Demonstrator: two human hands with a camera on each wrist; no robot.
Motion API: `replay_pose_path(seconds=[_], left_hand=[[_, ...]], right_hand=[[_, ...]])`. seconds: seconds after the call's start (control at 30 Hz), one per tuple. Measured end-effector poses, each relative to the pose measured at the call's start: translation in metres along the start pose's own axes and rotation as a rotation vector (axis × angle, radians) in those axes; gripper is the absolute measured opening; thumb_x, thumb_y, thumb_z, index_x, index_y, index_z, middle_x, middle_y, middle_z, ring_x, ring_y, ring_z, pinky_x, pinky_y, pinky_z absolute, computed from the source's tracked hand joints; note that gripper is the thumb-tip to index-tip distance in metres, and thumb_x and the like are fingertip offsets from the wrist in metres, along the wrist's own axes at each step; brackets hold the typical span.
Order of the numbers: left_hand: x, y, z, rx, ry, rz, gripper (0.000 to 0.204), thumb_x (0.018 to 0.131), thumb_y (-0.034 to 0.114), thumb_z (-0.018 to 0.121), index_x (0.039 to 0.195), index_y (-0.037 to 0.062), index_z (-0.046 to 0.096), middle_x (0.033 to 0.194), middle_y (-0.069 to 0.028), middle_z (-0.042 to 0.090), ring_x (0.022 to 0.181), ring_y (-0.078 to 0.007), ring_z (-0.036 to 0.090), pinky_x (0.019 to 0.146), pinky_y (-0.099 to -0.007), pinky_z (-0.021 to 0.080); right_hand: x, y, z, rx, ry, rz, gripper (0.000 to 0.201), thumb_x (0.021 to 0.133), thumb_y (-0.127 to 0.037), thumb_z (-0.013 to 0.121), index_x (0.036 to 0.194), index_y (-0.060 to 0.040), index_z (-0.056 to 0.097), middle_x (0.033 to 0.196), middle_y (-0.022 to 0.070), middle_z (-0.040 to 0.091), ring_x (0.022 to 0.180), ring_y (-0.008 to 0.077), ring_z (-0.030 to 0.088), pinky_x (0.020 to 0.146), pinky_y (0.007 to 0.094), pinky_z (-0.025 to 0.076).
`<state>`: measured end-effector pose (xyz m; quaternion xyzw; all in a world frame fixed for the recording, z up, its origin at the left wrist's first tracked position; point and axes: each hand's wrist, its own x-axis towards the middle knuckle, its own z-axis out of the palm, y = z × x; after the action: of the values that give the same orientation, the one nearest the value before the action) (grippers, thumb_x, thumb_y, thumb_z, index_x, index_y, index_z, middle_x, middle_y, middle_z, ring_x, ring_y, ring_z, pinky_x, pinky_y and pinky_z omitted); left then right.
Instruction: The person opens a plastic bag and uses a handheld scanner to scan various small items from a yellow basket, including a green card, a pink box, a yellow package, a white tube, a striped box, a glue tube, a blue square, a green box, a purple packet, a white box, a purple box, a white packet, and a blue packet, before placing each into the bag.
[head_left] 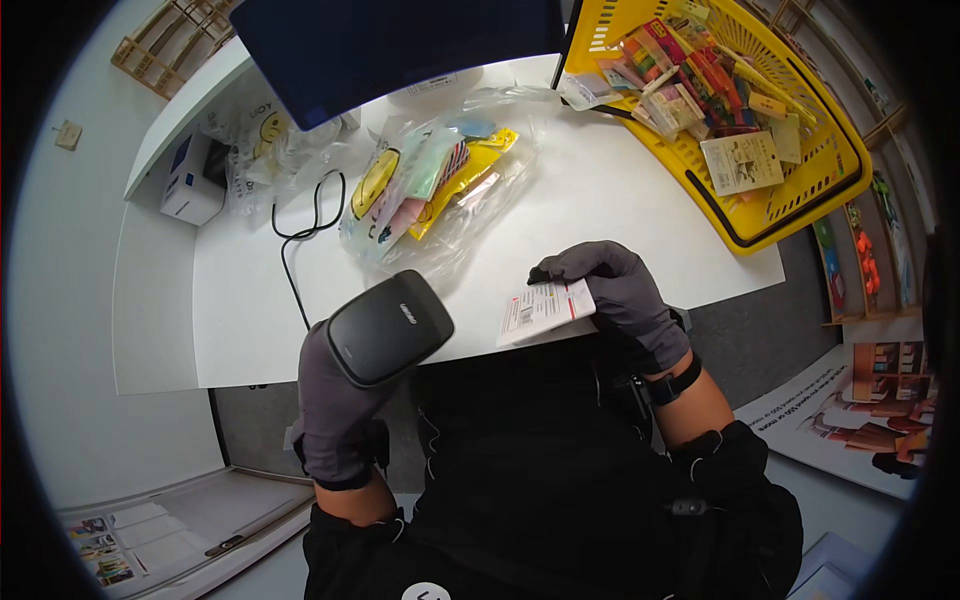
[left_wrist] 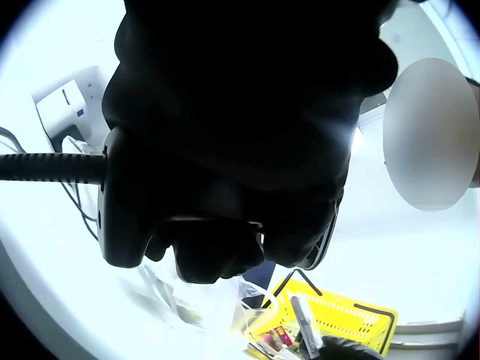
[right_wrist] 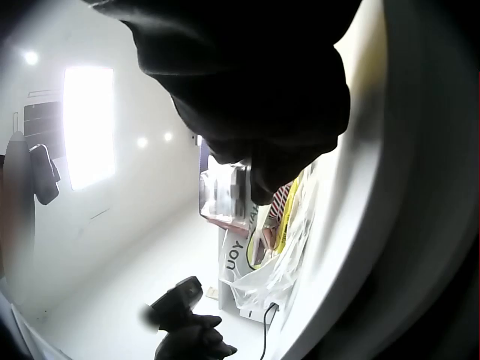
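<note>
My gloved left hand [head_left: 335,410] grips a black handheld barcode scanner [head_left: 390,328] near the front edge of the white desk. In the left wrist view its ribbed cable [left_wrist: 52,168] leads off to the left, and dark fingers wrap round the handle. My gloved right hand [head_left: 620,295] holds a small flat pack [head_left: 545,310] by one end, thumb on top. White with red edging, the pack shows printed text and a barcode on the upward face. A gap separates scanner and pack. Seen from the right wrist, clear plastic covers part of the pack [right_wrist: 225,191].
A clear plastic bag [head_left: 450,190] of colourful packets lies mid-desk beside a black cable [head_left: 310,232]. Behind it stands a dark monitor [head_left: 400,50]. A yellow basket [head_left: 735,235] full of packaged goods overhangs the right side. A white box [head_left: 190,185] sits back left.
</note>
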<state>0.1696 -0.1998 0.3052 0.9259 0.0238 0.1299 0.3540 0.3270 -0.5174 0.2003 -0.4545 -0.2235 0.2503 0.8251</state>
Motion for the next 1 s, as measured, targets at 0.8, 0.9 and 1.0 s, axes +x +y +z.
replay_pose_path(seconds=[0.8, 0.9, 1.0], left_hand=[[-0.040, -0.068, -0.059, -0.336, 0.135, -0.174, 0.025, 0.084, 0.003, 0.084, 0.109, 0.0011, 0.080, 0.092, -0.0103, 0.082, 0.083, -0.0219, 0.079, 0.077, -0.0360, 0.060], [-0.040, -0.075, -0.064, -0.340, 0.141, -0.162, 0.027, 0.084, 0.006, 0.087, 0.109, 0.0007, 0.080, 0.094, -0.0128, 0.083, 0.087, -0.0242, 0.081, 0.080, -0.0356, 0.061], [-0.041, -0.077, -0.069, -0.330, 0.124, -0.185, 0.028, 0.083, 0.008, 0.089, 0.108, 0.0006, 0.080, 0.094, -0.0140, 0.084, 0.087, -0.0259, 0.082, 0.080, -0.0358, 0.062]], right_hand=[[0.148, 0.008, 0.014, -0.075, 0.263, -0.031, 0.029, 0.116, -0.012, 0.060, 0.142, -0.0004, 0.065, 0.131, 0.0125, 0.077, 0.110, 0.0202, 0.077, 0.093, 0.0315, 0.063], [0.145, -0.030, 0.044, 0.170, 0.285, 0.271, 0.033, 0.116, -0.022, 0.062, 0.141, -0.0013, 0.068, 0.126, 0.0141, 0.079, 0.106, 0.0228, 0.079, 0.091, 0.0335, 0.063], [0.137, -0.046, 0.059, -0.119, 0.355, 0.370, 0.038, 0.116, -0.028, 0.063, 0.142, -0.0017, 0.069, 0.121, 0.0138, 0.081, 0.102, 0.0231, 0.079, 0.089, 0.0332, 0.063]])
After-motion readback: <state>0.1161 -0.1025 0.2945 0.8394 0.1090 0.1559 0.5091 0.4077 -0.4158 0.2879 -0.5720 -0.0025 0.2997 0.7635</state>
